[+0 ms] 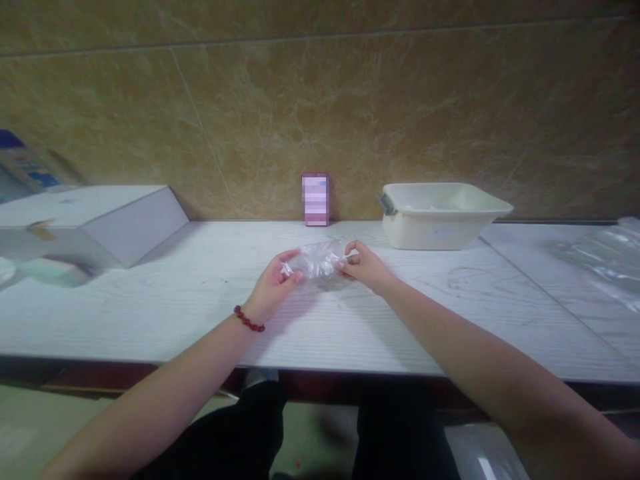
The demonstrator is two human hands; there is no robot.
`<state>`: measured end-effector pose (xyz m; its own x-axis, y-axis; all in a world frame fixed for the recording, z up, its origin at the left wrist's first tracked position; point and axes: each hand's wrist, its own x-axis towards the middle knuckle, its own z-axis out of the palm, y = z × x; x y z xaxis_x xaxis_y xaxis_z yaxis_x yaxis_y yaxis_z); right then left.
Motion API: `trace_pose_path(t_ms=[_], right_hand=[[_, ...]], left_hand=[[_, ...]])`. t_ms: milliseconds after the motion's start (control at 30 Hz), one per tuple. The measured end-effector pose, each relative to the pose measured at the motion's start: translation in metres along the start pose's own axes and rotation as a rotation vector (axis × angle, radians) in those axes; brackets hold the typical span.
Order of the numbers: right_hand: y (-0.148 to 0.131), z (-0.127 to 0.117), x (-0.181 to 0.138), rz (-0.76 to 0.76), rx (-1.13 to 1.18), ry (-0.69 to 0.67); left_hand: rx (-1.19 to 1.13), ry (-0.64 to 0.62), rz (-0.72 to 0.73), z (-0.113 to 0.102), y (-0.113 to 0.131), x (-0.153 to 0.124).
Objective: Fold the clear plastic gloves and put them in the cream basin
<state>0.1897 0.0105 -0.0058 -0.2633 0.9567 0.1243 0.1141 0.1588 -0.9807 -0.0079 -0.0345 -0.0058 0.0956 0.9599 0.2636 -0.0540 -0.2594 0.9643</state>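
Between my two hands is a crinkled clear plastic bag, just above the white table. My left hand grips its left end between thumb and fingers; a dark red bead bracelet circles that wrist. My right hand pinches the bag's right end with thumb and forefinger. Glare on the plastic makes it hard to tell whether anything lies inside.
A phone leans upright against the tiled wall. Right of it stands a cream plastic bin with a grey handle clip. A white box is at left, clear plastic at far right. The table's front edge runs above my legs.
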Motion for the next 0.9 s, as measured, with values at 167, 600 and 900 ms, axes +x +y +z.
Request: trace_pose_path(t_ms=[167, 600, 900], right_hand=[[0.0008, -0.0004, -0.0002, -0.034, -0.017, -0.017], [-0.0066, 0.0023, -0.0012, 0.017, 0.108, 0.068], [-0.0046, -0.0013, -0.0008, -0.171, -0.226, 0.173]], left_hand=[[-0.005, -0.003, 0.008, 0.0000, 0.0001, -0.0005], [0.042, -0.019, 0.060, -0.0012, -0.0017, -0.0002], [0.032, 0.003, 0.076, -0.0009, -0.0014, -0.0007]])
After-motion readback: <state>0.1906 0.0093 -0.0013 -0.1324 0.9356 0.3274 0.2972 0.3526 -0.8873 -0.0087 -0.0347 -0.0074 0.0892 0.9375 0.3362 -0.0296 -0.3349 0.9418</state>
